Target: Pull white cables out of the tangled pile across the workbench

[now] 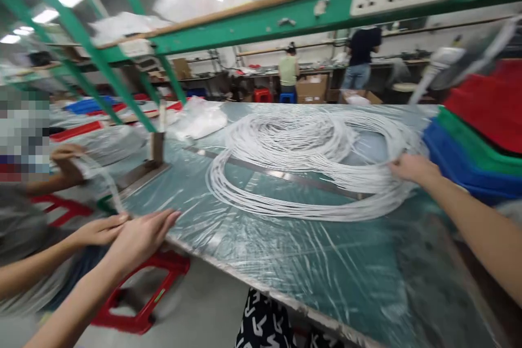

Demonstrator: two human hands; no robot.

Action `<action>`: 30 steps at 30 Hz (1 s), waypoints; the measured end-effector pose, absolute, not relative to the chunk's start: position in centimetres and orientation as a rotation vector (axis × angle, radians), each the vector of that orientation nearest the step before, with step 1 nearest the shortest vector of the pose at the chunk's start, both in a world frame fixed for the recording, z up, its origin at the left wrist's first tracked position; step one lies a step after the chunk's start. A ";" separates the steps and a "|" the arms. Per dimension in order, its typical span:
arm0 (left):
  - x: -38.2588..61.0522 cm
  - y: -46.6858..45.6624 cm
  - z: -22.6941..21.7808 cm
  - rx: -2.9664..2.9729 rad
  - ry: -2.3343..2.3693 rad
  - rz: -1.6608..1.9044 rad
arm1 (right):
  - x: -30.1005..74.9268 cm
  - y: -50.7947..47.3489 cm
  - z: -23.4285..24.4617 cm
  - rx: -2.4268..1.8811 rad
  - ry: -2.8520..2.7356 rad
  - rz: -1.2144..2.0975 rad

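Blur obscures how the right hand [416, 168] meets the white coils [285, 144]. The left edge crops a co-worker [18, 217], the right edge the stacked bins [489, 111]; 2 distant people [289, 69] are blurred.

Film [261, 244] glossy plastic; cables [265, 147] smooth, plastic-looking; beam [261, 26] painted metal.

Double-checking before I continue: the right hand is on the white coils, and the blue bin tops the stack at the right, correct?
Not quite: the head view shows the red bin on top. The right hand is on the white coils.
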State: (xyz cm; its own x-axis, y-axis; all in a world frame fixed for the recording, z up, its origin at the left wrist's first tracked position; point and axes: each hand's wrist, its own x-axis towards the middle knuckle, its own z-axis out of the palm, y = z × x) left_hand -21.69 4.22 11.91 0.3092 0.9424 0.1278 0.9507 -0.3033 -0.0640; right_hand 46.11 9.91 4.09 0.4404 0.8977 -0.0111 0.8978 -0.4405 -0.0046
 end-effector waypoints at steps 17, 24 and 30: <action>9.5 -2.9 4.0 -3.592 -0.267 -0.606 | 42.7 9.1 7.6 2.893 1.393 -0.197; 14.2 -5.1 1.4 -3.490 -0.285 -0.696 | 43.4 9.6 7.7 2.925 1.396 -0.116; 15.7 -6.0 1.3 -3.378 -0.198 -0.751 | 44.0 10.1 7.4 2.959 1.406 -0.092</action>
